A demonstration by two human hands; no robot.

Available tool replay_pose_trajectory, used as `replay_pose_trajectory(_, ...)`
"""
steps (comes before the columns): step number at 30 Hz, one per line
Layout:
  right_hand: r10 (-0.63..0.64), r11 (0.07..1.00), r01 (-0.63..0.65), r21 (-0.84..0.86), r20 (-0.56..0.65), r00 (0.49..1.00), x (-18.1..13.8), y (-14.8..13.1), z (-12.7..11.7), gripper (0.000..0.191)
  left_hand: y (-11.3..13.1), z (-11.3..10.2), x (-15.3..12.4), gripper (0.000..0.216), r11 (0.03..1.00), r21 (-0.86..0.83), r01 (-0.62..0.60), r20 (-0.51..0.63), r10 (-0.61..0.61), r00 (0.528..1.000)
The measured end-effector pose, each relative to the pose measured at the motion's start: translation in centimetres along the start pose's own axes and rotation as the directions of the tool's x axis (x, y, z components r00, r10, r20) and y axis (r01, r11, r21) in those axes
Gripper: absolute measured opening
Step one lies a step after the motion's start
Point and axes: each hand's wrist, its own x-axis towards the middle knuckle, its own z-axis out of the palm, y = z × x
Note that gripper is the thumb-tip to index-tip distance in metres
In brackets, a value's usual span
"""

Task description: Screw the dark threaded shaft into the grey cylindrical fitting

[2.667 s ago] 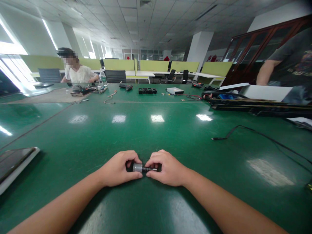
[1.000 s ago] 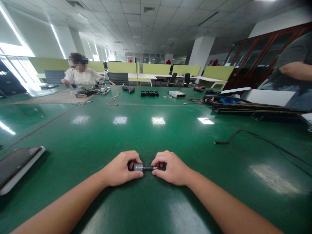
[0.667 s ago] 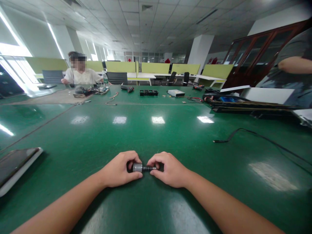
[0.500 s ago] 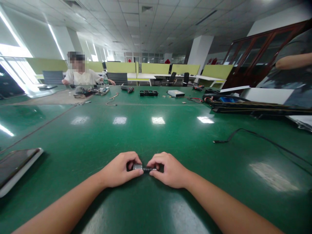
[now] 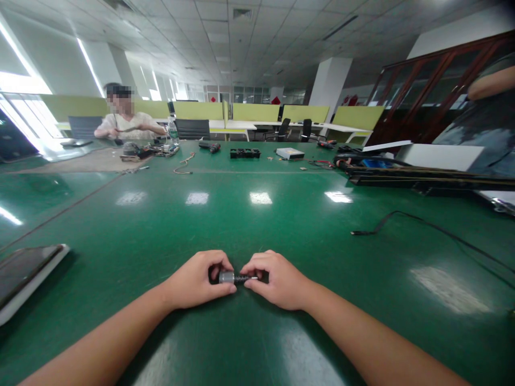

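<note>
Desk looks slick; slacken your left hand and the metal cylinder it pinches, near side at centre, could roll. Your right hand has its fingers about the coiled shaft; firmness can't be told. Skewed pressure might slip it loose. Cylinder's left end hidden by your palm; join unclear.

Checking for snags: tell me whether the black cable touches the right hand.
No, the black cable lies apart from the right hand, green tabletop showing between them.
</note>
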Motion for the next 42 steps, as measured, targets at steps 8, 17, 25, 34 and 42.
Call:
replay_pose_trajectory(8, -0.037, 0.999, 0.037, -0.019, 0.026, 0.999, -0.04, -0.18, -0.16, 0.023, -0.03, 0.02, 0.04, 0.022, 1.000, -0.004, 0.008, 0.008, -0.008, 1.000)
replay_pose_trajectory(17, -0.025, 1.000, 0.025, -0.018, 0.013, 1.000, -0.05, -0.12, -0.07, 0.018, 0.15, -0.11, -0.02, 0.021, 1.000, -0.016, -0.012, 0.013, 0.012, 1.000)
replay_pose_trajectory(25, -0.023, 1.000, 0.023, -0.002, -0.014, 1.000, -0.06, 0.00, 0.08, 0.018, 0.12, -0.18, 0.13, 0.021, 1.000, -0.006, -0.012, 0.020, 0.012, 1.000)
replay_pose_trajectory(34, -0.010, 1.000, 0.010, -0.004, -0.034, 0.999, -0.14, 0.03, 0.15, 0.015, 0.06, -0.15, -0.09, 0.022, 1.000, -0.009, -0.009, 0.017, 0.009, 1.000)
replay_pose_trajectory(42, 0.003, 1.000, -0.004, -0.008, -0.059, 0.998, -0.15, 0.13, 0.13, 0.014, 0.03, -0.16, 0.07, 0.022, 1.000, -0.010, -0.010, 0.012, 0.010, 1.000)
